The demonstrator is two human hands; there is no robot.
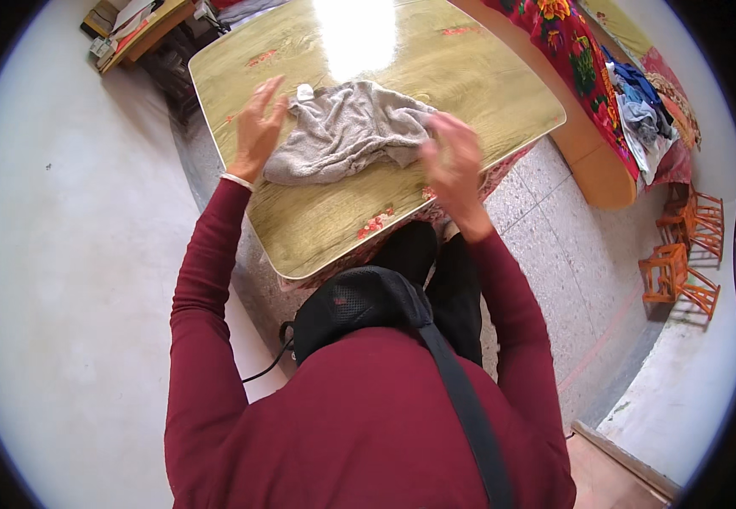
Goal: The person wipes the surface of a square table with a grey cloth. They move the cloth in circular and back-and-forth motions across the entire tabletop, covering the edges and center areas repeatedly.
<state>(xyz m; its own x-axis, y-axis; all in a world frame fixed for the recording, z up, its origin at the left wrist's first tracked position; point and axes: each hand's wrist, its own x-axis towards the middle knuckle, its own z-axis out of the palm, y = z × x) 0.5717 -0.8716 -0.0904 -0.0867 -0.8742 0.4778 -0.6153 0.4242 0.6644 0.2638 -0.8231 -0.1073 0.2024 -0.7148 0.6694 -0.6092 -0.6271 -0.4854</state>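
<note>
A crumpled grey-beige terry cloth [347,127] lies on the wood-patterned table [317,233], spread unevenly with folds and wrinkles. A small white tag-like patch [304,92] shows at its far left corner. Beside the cloth's left edge, my left hand [258,127] is raised with fingers stretched and apart, holding nothing. My right hand [455,165] hovers by the cloth's right end, its fingers spread and slightly blurred by motion. Nothing shows in its grasp; whether a fingertip touches the cloth is unclear.
A bed with a red floral cover [584,81] stands to the right, with a heap of clothes [644,119] on it. Small orange wooden stools [669,273] are by the right wall. At the far left is a wooden desk [152,30] with papers.
</note>
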